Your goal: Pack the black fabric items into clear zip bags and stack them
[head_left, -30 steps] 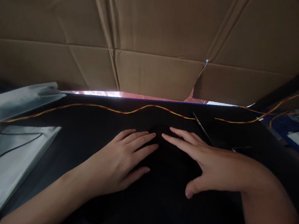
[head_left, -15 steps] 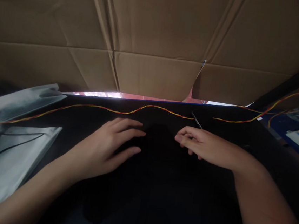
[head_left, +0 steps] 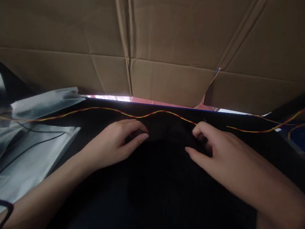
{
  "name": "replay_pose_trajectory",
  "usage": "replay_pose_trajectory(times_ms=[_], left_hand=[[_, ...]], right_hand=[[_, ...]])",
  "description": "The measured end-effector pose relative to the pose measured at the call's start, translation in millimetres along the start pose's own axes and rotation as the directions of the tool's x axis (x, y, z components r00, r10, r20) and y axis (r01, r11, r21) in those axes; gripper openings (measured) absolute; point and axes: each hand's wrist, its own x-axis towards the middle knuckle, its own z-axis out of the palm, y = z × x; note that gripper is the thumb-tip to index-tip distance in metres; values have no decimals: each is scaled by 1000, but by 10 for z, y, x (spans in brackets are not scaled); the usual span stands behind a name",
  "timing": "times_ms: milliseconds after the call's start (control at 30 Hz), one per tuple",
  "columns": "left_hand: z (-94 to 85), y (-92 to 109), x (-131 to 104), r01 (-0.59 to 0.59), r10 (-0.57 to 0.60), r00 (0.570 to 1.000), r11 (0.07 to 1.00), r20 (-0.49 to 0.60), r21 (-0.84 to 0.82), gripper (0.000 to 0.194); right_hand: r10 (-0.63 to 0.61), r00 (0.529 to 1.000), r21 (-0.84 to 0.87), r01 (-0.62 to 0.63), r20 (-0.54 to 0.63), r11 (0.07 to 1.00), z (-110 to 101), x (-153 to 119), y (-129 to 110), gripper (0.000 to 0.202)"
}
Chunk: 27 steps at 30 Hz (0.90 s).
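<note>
My left hand (head_left: pixel 119 140) is over the black surface (head_left: pixel 155 201), its fingers curled and the thumb tip close against the index fingertip. Whatever lies between those fingertips, if anything, is lost against the dark background. Across a gap to the right, my right hand (head_left: pixel 216 146) has its thumb apart from its bent fingers, and no object shows between them. A red-and-yellow twisted wire (head_left: pixel 110 109) runs behind both hands and passes behind the right knuckles. Just above those knuckles, the faint tip of a thin object (head_left: pixel 205 120) is visible; the hand hides the rest.
A large brown cardboard sheet (head_left: pixel 173 33) stands across the back. Whitish plastic bags (head_left: pixel 48 101) lie at the left, with a black cable (head_left: pixel 22 152) over them. More twisted wire (head_left: pixel 250 131) and a blue item (head_left: pixel 298 143) are at the right.
My left fingers have curled in toward the thumb. My right hand has turned and its thumb has spread away from the fingers, now covering the thin object. The whole view has shifted slightly.
</note>
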Motion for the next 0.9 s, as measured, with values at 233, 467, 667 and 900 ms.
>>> replay_pose_trajectory(times_ms=[233, 467, 667, 900], left_hand=[[-41, -165, 30, 141, -146, 987, 987, -66, -82, 32], [-20, 41, -40, -125, 126, 973, 992, -194, 21, 22], [244, -3, -61, -169, 158, 984, 971, 80, 169, 28], [252, -92, -7, -188, 171, 978, 970, 120, 153, 26]], right_hand=[[-229, 950, 341, 147, 213, 929, 288, 88, -683, 24], [-418, 886, 347, 334, 202, 876, 317, 155, -243, 14], [-681, 698, 166, 662, 220, 731, 819, 11, -225, 16], [-641, 768, 349, 598, 11, 722, 853, 1, -141, 10]])
